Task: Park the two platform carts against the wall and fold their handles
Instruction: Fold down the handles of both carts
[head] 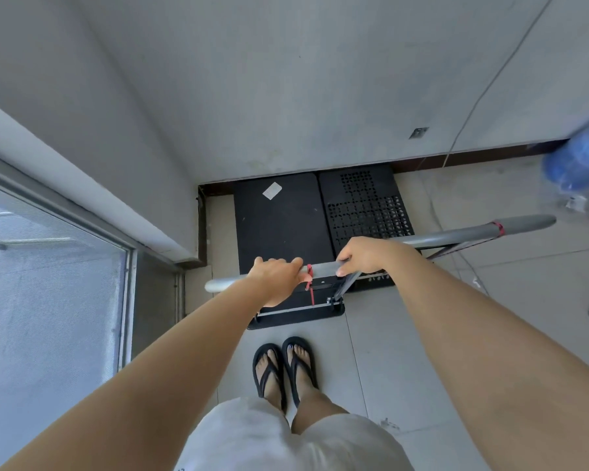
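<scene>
Two black platform carts stand side by side with their far ends against the grey wall. The left cart (pixel 279 222) has a solid deck with a white sticker. The right cart (pixel 368 202) has a perforated deck. Both grey handles stand upright. My left hand (pixel 276 278) grips the left cart's handle bar (pixel 221 283) beside a red tie. My right hand (pixel 364 254) grips the right cart's handle bar (pixel 473 232), which reaches out to the right and carries another red tie near its end.
A glass door with a metal frame (pixel 126 300) is at the left, past a wall corner. A blue water jug (pixel 578 161) stands at the right edge, with a thin cable (pixel 456 144) running down the wall beside it. My sandalled feet (pixel 284 368) stand just behind the carts.
</scene>
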The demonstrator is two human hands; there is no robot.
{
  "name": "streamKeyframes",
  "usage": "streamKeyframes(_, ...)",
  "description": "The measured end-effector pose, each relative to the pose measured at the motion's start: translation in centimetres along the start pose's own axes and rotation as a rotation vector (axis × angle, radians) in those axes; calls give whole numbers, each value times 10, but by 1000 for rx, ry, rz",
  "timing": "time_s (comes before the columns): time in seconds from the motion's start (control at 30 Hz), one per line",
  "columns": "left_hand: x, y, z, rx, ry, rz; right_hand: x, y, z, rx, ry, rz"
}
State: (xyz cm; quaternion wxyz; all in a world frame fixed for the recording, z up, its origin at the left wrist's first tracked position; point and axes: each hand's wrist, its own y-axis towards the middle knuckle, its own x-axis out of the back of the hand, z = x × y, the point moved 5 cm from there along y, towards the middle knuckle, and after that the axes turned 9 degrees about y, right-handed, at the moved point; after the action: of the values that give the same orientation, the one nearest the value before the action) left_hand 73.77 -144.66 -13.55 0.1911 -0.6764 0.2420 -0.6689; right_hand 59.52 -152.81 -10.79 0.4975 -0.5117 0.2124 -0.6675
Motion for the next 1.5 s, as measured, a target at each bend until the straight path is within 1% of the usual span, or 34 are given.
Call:
streamKeyframes(0.23, 4, 16, -4, 40, -54, -26, 9, -1, -11, -17, 62, -67)
streamKeyframes(0.4, 9, 24, -2, 53, -69, -64, 16, 1, -14, 4, 105, -97)
streamKeyframes(0.7, 13, 32, 0, 45, -45, -57, 21, 10, -22, 13, 161, -152)
streamKeyframes(0.8, 10, 34, 0, 24, -54, -18, 21, 13, -25, -17, 187, -159)
streamKeyframes(1.0, 8, 33, -2, -1, -206, 129, 17, 6, -17, -61, 210, -180)
streamKeyframes(1.13, 19, 31, -7, 12, -359, 94, 12, -6, -22, -64, 177, -243)
streamKeyframes(1.27, 29, 31, -18, 64, -358, 44, 18, -20, -47, -95, 204, -339)
streamKeyframes(1.33, 32, 31, -24, 118, -269, 10, 24, -22, -70, -146, 179, -365)
streamKeyframes(1.4, 32, 31, -35, 153, -144, -11, 32, -23, -98, -211, 91, -378)
streamKeyframes(1.5, 41, 40, -63, 155, -135, -35, 47, -24, -137, -303, -103, -363)
